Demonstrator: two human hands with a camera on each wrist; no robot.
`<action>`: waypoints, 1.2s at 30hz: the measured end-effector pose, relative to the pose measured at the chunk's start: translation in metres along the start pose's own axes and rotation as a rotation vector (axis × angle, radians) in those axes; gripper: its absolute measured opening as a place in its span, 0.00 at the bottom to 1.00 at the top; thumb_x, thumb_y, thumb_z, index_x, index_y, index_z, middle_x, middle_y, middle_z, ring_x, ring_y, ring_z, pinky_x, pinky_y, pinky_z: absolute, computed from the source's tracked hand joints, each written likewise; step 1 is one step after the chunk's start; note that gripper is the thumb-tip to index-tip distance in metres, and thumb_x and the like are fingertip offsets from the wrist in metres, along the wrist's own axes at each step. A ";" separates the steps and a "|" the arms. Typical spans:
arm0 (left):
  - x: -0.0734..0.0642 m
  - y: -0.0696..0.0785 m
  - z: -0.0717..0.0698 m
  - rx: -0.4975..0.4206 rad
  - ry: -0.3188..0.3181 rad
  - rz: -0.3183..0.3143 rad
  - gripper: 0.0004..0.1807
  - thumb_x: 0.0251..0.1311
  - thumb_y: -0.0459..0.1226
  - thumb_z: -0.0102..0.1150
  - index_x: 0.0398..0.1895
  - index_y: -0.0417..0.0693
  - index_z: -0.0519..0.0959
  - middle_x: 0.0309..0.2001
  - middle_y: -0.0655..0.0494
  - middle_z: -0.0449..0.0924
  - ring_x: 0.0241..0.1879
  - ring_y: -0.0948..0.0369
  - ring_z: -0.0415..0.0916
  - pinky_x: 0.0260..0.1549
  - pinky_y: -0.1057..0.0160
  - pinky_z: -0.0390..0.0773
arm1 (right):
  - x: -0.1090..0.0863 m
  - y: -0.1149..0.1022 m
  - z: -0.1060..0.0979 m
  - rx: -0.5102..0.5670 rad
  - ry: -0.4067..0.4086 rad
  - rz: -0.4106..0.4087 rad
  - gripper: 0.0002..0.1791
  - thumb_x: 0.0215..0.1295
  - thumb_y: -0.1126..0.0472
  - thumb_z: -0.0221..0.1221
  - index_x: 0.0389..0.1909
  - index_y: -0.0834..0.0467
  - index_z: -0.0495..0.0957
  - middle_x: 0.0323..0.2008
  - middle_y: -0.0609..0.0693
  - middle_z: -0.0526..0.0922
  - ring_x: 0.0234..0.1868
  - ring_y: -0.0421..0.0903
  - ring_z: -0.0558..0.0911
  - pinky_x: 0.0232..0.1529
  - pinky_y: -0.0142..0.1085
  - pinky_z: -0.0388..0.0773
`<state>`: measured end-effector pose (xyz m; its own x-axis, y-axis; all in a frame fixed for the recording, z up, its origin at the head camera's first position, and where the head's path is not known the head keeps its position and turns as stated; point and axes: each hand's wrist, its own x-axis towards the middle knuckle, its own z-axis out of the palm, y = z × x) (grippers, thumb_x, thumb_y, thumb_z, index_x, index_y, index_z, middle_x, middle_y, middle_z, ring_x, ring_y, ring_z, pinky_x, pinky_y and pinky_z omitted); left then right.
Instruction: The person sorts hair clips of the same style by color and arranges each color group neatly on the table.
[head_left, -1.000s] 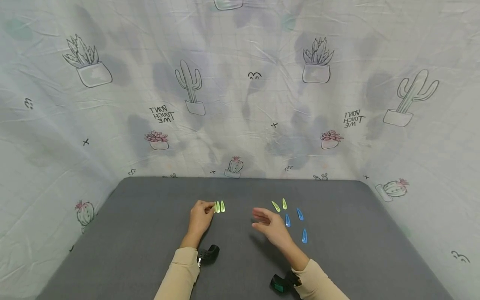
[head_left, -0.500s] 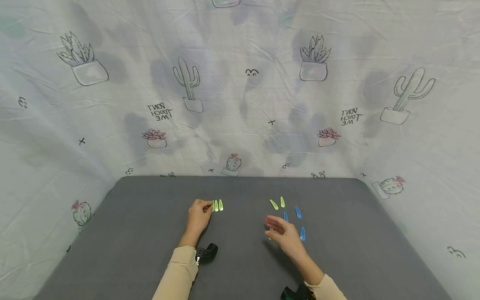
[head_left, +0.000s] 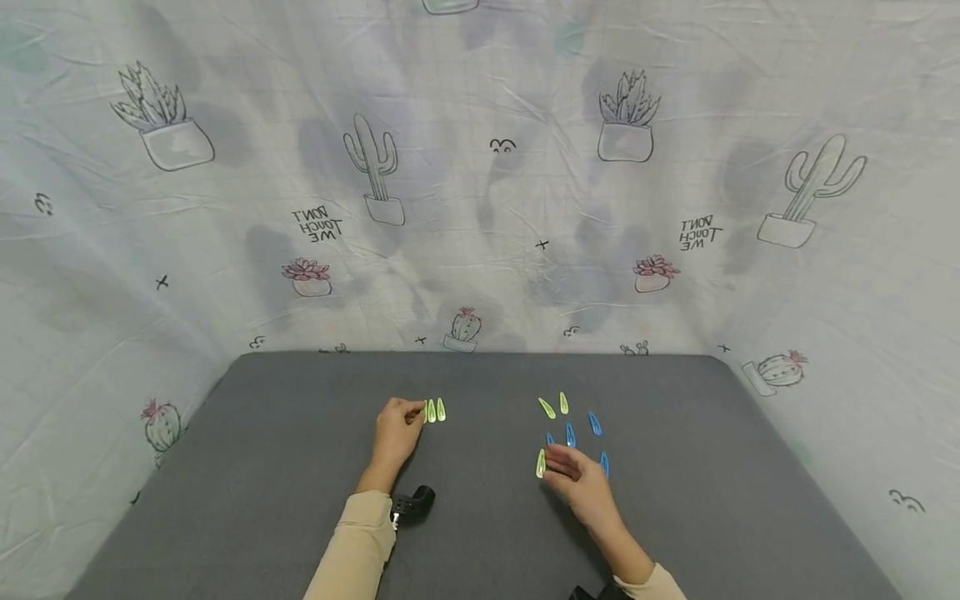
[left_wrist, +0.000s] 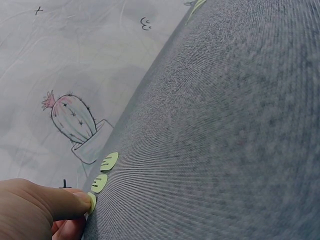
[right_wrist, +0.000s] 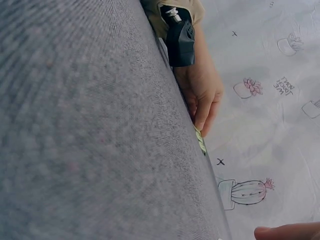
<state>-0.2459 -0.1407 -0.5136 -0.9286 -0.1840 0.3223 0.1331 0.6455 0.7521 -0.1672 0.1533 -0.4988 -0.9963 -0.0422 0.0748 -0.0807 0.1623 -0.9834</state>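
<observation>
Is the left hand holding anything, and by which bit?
Yes: the left hand pinches a yellow-green, teardrop-shaped hair clip, apparently by its left side; the exact spot is hidden.

The left forearm [head_left: 380,477] and right forearm [head_left: 628,554] extend forward (beige sleeves [head_left: 354,537] end short of the wrists). The left hand [head_left: 396,429] is set in a pinch, thumb [left_wrist: 67,202] against fingers. The right hand [head_left: 587,486] angles inward, fingers [head_left: 567,458] slightly bent, thumb separated from them.
</observation>
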 end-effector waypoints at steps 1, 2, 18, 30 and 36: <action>0.000 0.000 0.000 0.004 -0.001 0.002 0.09 0.55 0.28 0.62 0.39 0.36 0.84 0.35 0.46 0.75 0.34 0.53 0.76 0.35 0.56 0.78 | 0.000 0.001 0.000 -0.006 0.005 0.001 0.25 0.55 0.72 0.63 0.55 0.74 0.72 0.51 0.68 0.78 0.52 0.60 0.79 0.42 0.25 0.78; 0.000 0.000 0.000 0.003 0.000 0.002 0.09 0.55 0.28 0.62 0.39 0.36 0.84 0.35 0.46 0.75 0.34 0.53 0.76 0.35 0.56 0.78 | 0.001 0.003 0.000 -0.017 0.012 -0.002 0.25 0.55 0.72 0.63 0.54 0.74 0.72 0.50 0.68 0.79 0.52 0.59 0.80 0.42 0.25 0.77; -0.001 0.000 -0.004 0.003 0.016 0.015 0.09 0.55 0.28 0.62 0.39 0.36 0.84 0.35 0.45 0.76 0.34 0.53 0.77 0.37 0.55 0.78 | 0.009 0.010 0.009 -0.329 0.118 -0.117 0.18 0.52 0.69 0.67 0.45 0.68 0.79 0.40 0.59 0.85 0.41 0.52 0.85 0.38 0.30 0.80; -0.001 0.001 -0.002 0.002 0.001 -0.008 0.10 0.55 0.29 0.62 0.40 0.37 0.84 0.36 0.45 0.76 0.35 0.53 0.77 0.37 0.55 0.78 | 0.014 0.005 0.020 -0.525 0.198 -0.167 0.17 0.43 0.72 0.69 0.38 0.66 0.80 0.32 0.54 0.84 0.31 0.45 0.82 0.30 0.31 0.78; -0.001 0.002 -0.002 0.001 -0.010 -0.009 0.09 0.56 0.28 0.61 0.40 0.36 0.84 0.36 0.45 0.75 0.36 0.53 0.77 0.38 0.55 0.78 | 0.016 0.004 0.018 -0.555 0.202 -0.175 0.17 0.41 0.74 0.69 0.36 0.65 0.81 0.29 0.51 0.82 0.28 0.41 0.79 0.28 0.29 0.75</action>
<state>-0.2440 -0.1408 -0.5117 -0.9332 -0.1821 0.3099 0.1247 0.6446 0.7543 -0.1825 0.1351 -0.5044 -0.9482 0.0645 0.3110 -0.1928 0.6612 -0.7250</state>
